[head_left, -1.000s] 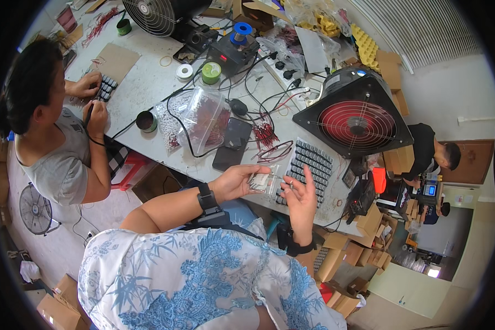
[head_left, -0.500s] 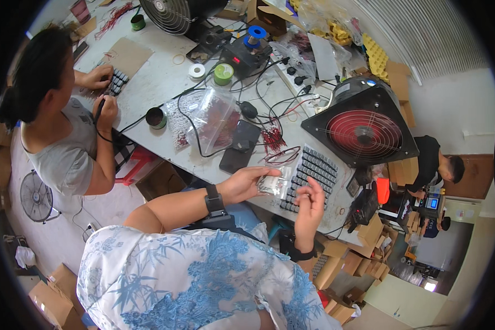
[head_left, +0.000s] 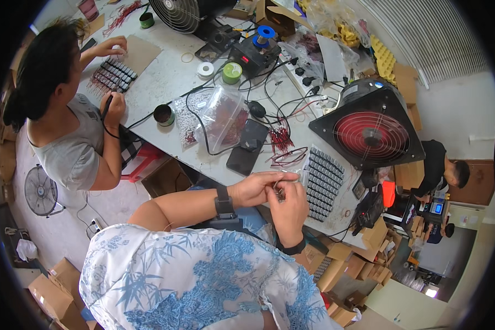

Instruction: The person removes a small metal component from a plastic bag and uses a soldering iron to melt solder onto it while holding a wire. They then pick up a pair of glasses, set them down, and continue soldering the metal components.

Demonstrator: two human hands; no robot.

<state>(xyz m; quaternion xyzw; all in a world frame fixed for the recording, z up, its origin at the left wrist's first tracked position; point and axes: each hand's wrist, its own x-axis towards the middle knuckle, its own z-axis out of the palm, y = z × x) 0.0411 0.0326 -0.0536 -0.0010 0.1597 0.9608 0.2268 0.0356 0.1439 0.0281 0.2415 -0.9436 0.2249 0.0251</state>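
A small clear plastic bag [head_left: 302, 176], with little silvery parts in it, is held over the table edge by my left hand [head_left: 252, 188]. My right hand [head_left: 289, 209] is up against the bag, its thumb and fingers pinched together at it. Fingers of both hands cover most of the bag. Just right of my hands, rows of small dark, grey-topped blocks [head_left: 325, 184] lie close together on the table. A black phone [head_left: 247, 147] and thin dark red wires [head_left: 281, 138] lie beyond my left hand.
A black square fan [head_left: 371, 135] with a red face stands at the right. Clear bags of small parts [head_left: 221, 118], loose cables and a soldering station [head_left: 254, 55] with a blue spool fill the back. At the left, a co-worker [head_left: 74, 110] handles similar blocks.
My right hand has moved left and closed in on the bag, which my left hand still holds. The co-worker's far hand has lifted off the blocks.
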